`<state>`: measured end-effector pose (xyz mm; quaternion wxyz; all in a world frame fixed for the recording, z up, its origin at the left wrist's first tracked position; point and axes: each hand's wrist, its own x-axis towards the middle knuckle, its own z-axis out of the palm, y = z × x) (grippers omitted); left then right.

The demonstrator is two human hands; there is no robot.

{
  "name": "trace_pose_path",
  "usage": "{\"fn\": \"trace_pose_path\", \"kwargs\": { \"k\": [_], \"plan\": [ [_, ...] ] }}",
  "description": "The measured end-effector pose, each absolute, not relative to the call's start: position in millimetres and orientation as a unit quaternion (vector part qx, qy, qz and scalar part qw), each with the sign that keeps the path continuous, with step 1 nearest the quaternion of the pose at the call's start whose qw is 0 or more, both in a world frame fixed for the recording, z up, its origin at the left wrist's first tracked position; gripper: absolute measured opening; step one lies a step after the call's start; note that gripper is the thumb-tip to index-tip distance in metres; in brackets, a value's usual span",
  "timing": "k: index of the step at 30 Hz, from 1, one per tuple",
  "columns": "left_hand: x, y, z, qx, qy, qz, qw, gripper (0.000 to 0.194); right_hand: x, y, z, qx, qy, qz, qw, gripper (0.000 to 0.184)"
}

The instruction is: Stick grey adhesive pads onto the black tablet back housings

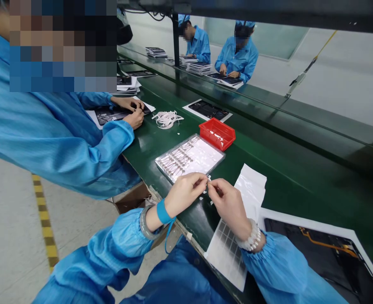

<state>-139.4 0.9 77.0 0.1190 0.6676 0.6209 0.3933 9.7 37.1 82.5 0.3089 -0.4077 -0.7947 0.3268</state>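
Note:
My left hand (186, 192) and my right hand (227, 204) meet fingertip to fingertip above the bench edge, both closed in a pinch. Whatever is between the fingers is too small to make out. Just beyond my left hand lies a clear flat tray (207, 158) with rows of small round parts on thin leads (176, 162). Little white scraps (201, 198) are scattered on the green bench below my fingertips. A sheet of white labels (226, 249) lies partly under my right wrist, with white backing paper (251, 185) beyond it.
A red bin (217, 134) with white bits stands behind the tray. White strips (167, 119) are heaped to its left. A black device panel (328, 257) lies at right, another panel (208, 109) further back. A co-worker's hands (134, 112) work at left; more people sit across the bench.

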Motion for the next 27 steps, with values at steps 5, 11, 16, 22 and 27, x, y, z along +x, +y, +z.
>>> {"fn": "trace_pose_path", "kwargs": {
  "k": [5,11,16,22,27],
  "plan": [
    [-159,18,72,0.667,0.641,0.376,0.054,0.027,24,39,91,-0.441,-0.73,0.418,0.312,0.018],
    [-128,10,91,0.771,0.555,0.312,-0.029,0.03,55,39,104,-0.47,-0.648,0.512,0.31,0.023],
    [-76,-3,103,0.823,0.466,0.319,0.06,0.021,93,23,112,-0.47,-0.636,0.499,0.354,0.022],
    [-25,-6,102,0.877,0.349,0.263,0.198,0.027,155,-18,104,-0.458,-0.679,0.421,0.39,0.014],
    [9,-12,78,0.921,0.276,0.224,0.157,0.034,230,-47,86,-0.574,-0.639,0.299,0.416,0.015]
  ]
}}
